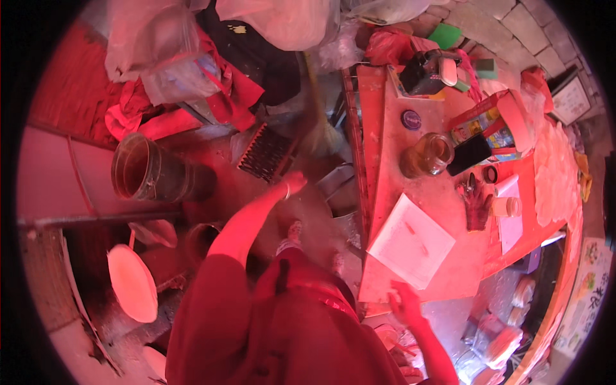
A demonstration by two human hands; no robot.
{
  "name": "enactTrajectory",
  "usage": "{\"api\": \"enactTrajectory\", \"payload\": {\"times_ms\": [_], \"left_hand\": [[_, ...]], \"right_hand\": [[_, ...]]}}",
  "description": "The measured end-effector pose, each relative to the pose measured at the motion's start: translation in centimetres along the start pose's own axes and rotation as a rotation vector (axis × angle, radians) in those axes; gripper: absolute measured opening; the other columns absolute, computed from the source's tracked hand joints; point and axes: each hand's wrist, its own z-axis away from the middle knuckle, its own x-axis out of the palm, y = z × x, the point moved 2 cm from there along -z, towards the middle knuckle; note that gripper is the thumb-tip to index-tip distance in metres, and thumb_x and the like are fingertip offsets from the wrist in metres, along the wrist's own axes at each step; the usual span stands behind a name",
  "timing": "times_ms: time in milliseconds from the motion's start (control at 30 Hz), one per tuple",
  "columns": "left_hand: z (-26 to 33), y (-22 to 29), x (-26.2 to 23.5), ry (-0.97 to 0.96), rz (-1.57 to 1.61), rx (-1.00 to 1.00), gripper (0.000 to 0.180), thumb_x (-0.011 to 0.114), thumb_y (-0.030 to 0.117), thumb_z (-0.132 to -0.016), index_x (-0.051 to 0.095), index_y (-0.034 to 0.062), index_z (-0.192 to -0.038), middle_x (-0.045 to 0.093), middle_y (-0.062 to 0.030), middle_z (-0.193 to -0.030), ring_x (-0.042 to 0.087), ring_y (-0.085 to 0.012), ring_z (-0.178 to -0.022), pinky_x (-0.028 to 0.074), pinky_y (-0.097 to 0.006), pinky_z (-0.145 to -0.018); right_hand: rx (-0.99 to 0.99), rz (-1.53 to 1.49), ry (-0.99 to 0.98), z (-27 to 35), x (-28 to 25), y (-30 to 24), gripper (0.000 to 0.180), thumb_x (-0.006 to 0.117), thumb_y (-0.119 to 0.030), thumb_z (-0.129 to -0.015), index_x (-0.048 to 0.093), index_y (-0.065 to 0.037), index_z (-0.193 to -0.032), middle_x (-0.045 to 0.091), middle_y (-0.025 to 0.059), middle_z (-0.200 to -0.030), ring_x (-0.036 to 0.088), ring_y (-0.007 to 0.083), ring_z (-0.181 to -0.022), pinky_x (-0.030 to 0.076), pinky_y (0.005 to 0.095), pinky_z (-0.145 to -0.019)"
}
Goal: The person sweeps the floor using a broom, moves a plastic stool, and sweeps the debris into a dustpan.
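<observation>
My left hand [295,182] reaches out over the floor, a band round its wrist. Its fingers look curled, and what they hold, if anything, cannot be made out. Just beyond it is a dark slotted crate [264,153], tilted, with a blurred dark shape at its right. A straw broom [324,138] with a thin pale handle stands behind. My right hand [405,304] hovers at the near edge of the table [449,273], fingers apart and nothing in them. White paper [412,241] with a pen-like thing on it lies just past those fingertips.
Reddish light covers everything. A bucket [138,168] and a round stool seat [132,283] are at left. On the table stand a glass jar [426,154], a phone [470,154], a dark glove [476,208] and a black bag [427,72]. Plastic bags [154,45] hang far left.
</observation>
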Motion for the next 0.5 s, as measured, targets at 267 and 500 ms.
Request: {"api": "enactTrajectory", "payload": {"times_ms": [267,500], "left_hand": [[-16.3,-6.3,-10.6,0.037,0.316,-0.085,0.030,0.042,0.024,-0.085,0.062,0.0042,-0.077,0.061,-0.0227,-0.083,0.059,-0.0387,-0.085,0.046,-0.048,-0.078],[-22.9,-11.9,-16.7,0.082,0.746,-0.570,0.045,0.064,0.033,-0.086,0.048,0.0111,-0.122,0.058,-0.0008,-0.095,0.056,-0.0149,-0.075,0.048,-0.032,-0.062]], "right_hand": [[0.192,-0.356,0.010,-11.1,12.1,-7.0,0.037,0.061,-0.020,-0.088,0.056,-0.002,-0.120,0.060,0.0204,-0.110,0.061,0.0338,-0.100,0.050,0.0368,-0.083],[0.589,-0.827,0.259,-25.4,25.2,1.3,0.035,0.059,-0.024,-0.089,0.057,-0.003,-0.118,0.063,0.0130,-0.108,0.062,0.0243,-0.096,0.050,0.0345,-0.082]]}}
